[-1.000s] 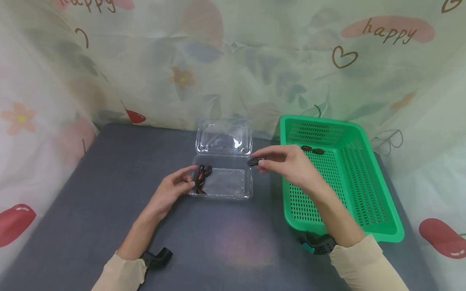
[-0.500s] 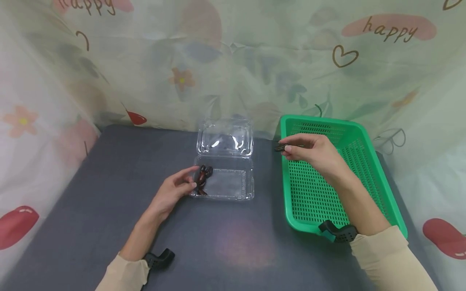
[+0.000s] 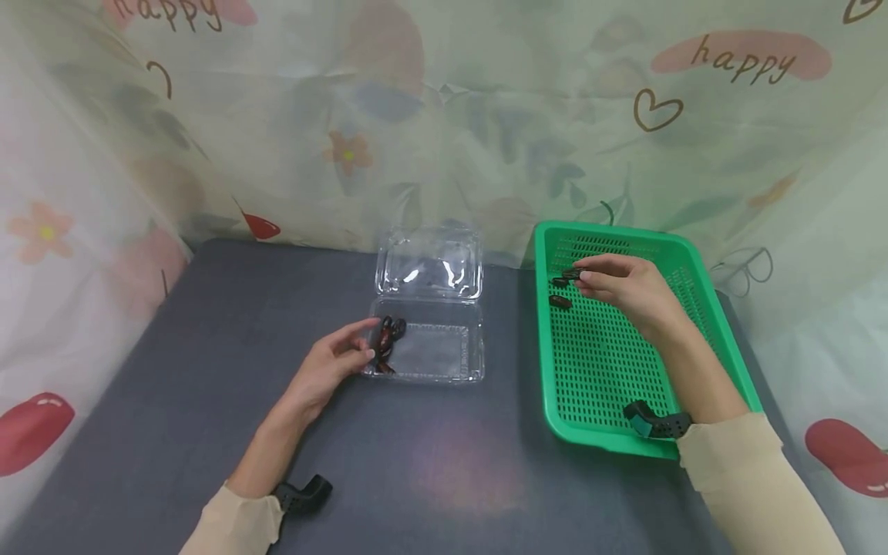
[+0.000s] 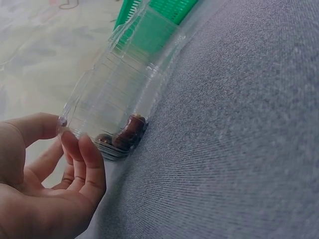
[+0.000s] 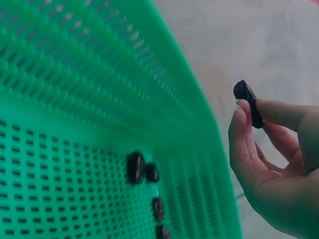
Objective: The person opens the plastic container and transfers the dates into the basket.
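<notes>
A clear plastic clamshell box (image 3: 437, 348) lies with its lid raised at the back. My left hand (image 3: 329, 361) pinches its left rim between thumb and fingers. Several dark glossy dates (image 3: 387, 343) are heaped at that end; in the left wrist view some dates (image 4: 130, 132) show through the wall. Over the green basket, my right hand (image 3: 627, 293) pinches one dark date (image 5: 242, 92) between thumb and fingertips. Below it, several dates (image 5: 135, 167) sit on the basket floor near one end, while in the head view a date (image 3: 560, 301) shows near the left wall.
The green perforated plastic basket (image 3: 548, 385) stands to the right of the box, with a gap of grey table (image 3: 509, 362) between them. A patterned curtain (image 3: 444, 139) hangs behind the table and along both sides.
My right hand has moved right from beside the box to over the basket, carrying the date. My left hand stays at the box rim.
</notes>
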`<control>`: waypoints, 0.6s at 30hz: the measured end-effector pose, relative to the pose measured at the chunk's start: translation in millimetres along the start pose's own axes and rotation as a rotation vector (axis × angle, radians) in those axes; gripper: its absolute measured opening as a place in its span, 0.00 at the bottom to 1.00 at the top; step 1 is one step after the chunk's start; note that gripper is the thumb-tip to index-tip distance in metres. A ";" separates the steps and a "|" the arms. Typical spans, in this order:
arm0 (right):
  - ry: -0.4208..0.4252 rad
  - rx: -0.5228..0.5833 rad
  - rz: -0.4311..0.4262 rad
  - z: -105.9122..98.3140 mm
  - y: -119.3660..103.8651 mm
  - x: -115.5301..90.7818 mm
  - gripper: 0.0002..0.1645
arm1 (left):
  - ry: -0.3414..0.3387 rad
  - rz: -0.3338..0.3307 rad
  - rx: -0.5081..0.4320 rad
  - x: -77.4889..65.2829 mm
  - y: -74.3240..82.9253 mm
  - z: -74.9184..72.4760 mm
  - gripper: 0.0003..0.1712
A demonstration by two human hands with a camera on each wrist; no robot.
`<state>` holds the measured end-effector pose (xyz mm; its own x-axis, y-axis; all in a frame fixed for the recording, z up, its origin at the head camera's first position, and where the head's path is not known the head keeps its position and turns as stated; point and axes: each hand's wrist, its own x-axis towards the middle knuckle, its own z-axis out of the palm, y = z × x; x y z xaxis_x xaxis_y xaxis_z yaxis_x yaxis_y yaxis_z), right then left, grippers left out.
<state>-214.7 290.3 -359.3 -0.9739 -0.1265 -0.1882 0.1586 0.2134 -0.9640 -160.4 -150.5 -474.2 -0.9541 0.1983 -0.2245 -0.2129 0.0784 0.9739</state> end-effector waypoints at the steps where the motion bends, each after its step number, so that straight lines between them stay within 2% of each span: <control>1: 0.006 0.008 0.010 -3.3 3.1 1.7 0.26 | 0.002 -0.002 0.000 0.3 0.2 -0.1 0.30; 9: 0.040 0.062 0.121 -26.9 24.6 13.9 0.28 | 0.010 -0.001 0.003 -1.3 -0.8 0.0 0.30; 18: 0.006 0.064 0.174 -42.6 40.9 25.4 0.32 | 0.015 0.003 0.009 -1.9 -1.3 1.4 0.30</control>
<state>-239.8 337.0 -395.5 -0.9318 -0.0877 -0.3522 0.3345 0.1690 -0.9271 -158.0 -149.6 -475.1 -0.9577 0.1840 -0.2214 -0.2086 0.0866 0.9742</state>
